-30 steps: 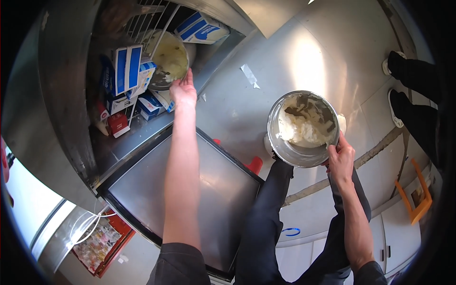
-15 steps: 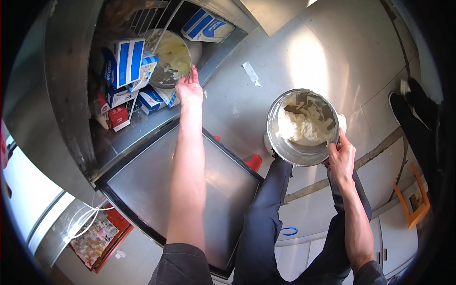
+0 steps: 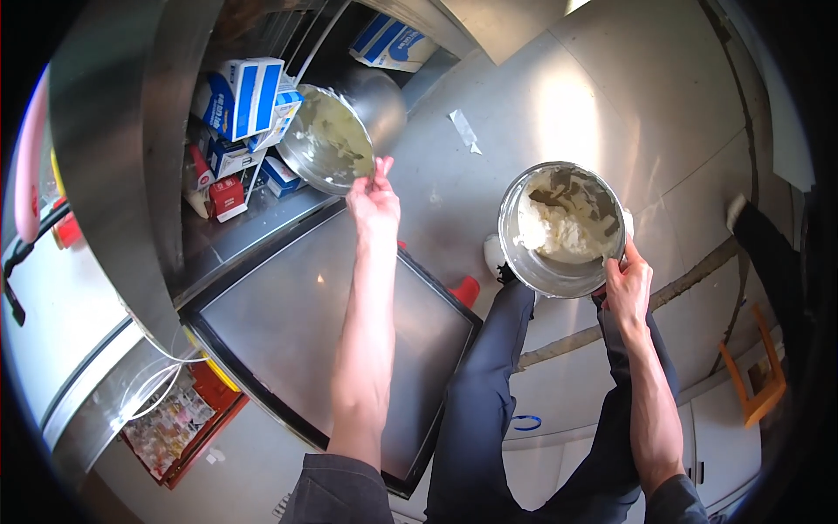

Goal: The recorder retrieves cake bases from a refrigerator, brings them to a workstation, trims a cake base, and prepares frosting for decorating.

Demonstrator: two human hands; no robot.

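My left hand (image 3: 374, 206) grips the near rim of a metal bowl (image 3: 316, 171) with its fingers closed. That bowl is tilted at the opening of a steel refrigerator, and pale cream is smeared over its inside. To the right, above the floor, my right hand (image 3: 629, 288) holds a second metal bowl (image 3: 567, 281) by its right side. White whipped cream (image 3: 560, 229) lies in a heap in this one, with more stuck to the wall. The right thumb shows at the rim; the other fingers are partly hidden.
Blue-and-white cartons (image 3: 253, 100) and a red carton (image 3: 227, 199) stand in the refrigerator beside the left bowl. Its open door (image 3: 288, 314) spreads below my left arm. A red crate (image 3: 205, 410) sits at lower left. Another person's dark-clothed leg (image 3: 772, 262) is at far right.
My left hand has closed on the rim and drawn the left bowl toward me and to the right, tilting it. The right bowl has barely moved. The person at far right has shifted.
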